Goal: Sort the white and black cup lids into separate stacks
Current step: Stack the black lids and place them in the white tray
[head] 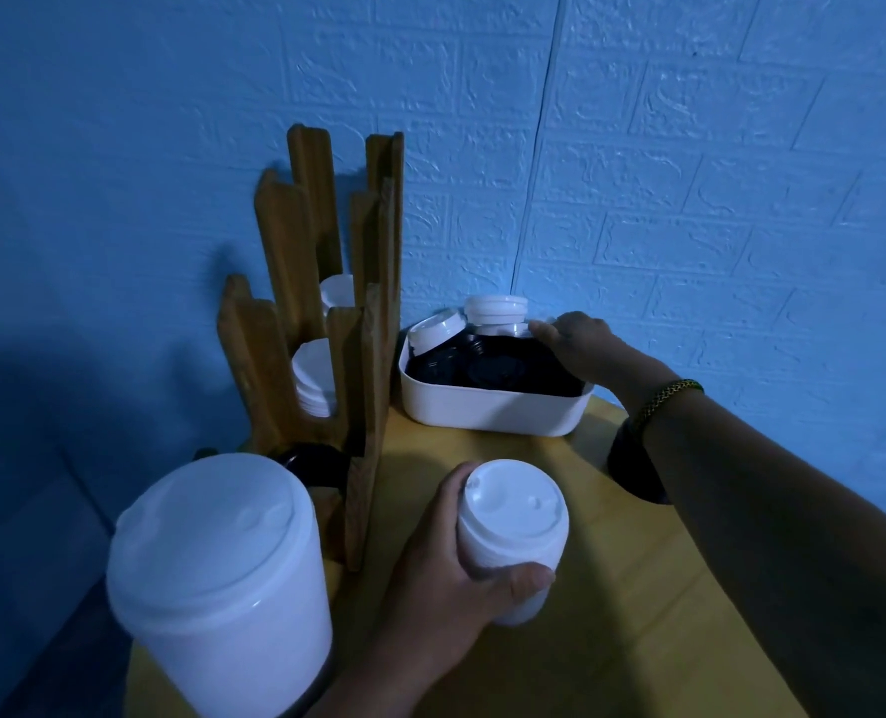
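Observation:
My left hand [448, 567] grips a stack of white lids [512, 531] that stands on the yellow table near the middle. My right hand [580, 349] reaches into the far right of a white tub [492, 412] at the back; its fingertips touch a white lid [539, 323] there, and I cannot tell whether it is gripped. The tub holds black lids [497, 367] and a few white lids [495, 308] along its far side. A taller stack of white lids [218, 577] stands at the near left. A dark stack [635, 471] shows partly behind my right forearm.
A wooden slotted rack [326, 323] stands at the back left with white lids [314, 375] in its upper slots and a black lid [316, 463] in the lowest. The yellow table [611, 640] sits against blue brick-pattern walls.

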Demonstrator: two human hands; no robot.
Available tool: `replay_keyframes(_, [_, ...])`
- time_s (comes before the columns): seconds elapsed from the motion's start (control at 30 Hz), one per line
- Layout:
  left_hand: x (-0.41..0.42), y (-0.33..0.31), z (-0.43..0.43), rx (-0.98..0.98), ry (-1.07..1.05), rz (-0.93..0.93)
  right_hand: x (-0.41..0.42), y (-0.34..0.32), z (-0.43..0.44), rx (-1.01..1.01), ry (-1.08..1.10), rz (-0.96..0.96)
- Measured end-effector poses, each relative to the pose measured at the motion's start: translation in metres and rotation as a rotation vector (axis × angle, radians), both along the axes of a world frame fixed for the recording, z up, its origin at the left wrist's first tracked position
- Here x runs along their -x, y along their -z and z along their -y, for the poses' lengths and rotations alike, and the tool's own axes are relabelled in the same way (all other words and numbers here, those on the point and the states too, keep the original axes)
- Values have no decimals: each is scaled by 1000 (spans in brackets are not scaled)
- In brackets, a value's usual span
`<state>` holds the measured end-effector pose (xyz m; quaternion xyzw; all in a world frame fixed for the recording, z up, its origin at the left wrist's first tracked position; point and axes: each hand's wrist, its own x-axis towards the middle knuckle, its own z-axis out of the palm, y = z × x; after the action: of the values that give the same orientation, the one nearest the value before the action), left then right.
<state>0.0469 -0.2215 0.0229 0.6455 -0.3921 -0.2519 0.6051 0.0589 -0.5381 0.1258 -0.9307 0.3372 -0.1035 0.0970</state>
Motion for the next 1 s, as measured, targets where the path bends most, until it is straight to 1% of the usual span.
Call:
replay_keyframes(0.13, [1,-1,-1,13,-12,27,10,0,-4,144,-108,70])
replay_keyframes(0.2, [2,-2,0,23,-21,37,20,0,-9,161,-127,147])
replay_keyframes(0.3, [3,-3,-1,25,-15,32,39,-1,-26,181,-151,298])
replay_keyframes(0.43, [3,-4,-4,31,-12,39,83,-2,-69,209,-218,592])
replay_keyframes(0.5, [3,-5,-5,39,-36,45,110,7,-99,194,-254,660])
replay_keyframes(0.53, [4,-6,-6,39,-49,47,124,16,-113,180,-255,650])
replay_keyframes(0.6, [6,-6,-10,40,-68,54,150,38,-139,207,-247,557])
replay_keyframes(0.67, [7,-7,-14,43,-72,60,166,59,-154,263,-271,405])
replay_keyframes(0.7, [8,-7,-16,45,-72,65,172,67,-159,263,-305,301])
replay_keyframes(0.77, [9,-7,-20,49,-72,70,182,78,-166,215,-380,121])
replay_keyframes(0.8, [10,-8,-22,51,-73,69,187,80,-167,171,-396,89])
replay_keyframes(0.83, [10,-8,-23,53,-74,70,192,81,-167,112,-383,115])
replay_keyframes(0.87, [11,-9,-23,53,-75,72,194,78,-168,37,-336,188])
replay_keyframes(0.93, [12,-10,-24,54,-76,73,192,72,-167,-76,-184,330])
replay_keyframes(0.97, [12,-11,-24,53,-77,73,187,70,-166,-116,-116,320])
replay_keyframes(1.0, [13,-11,-24,51,-80,75,180,67,-166,-166,-62,247])
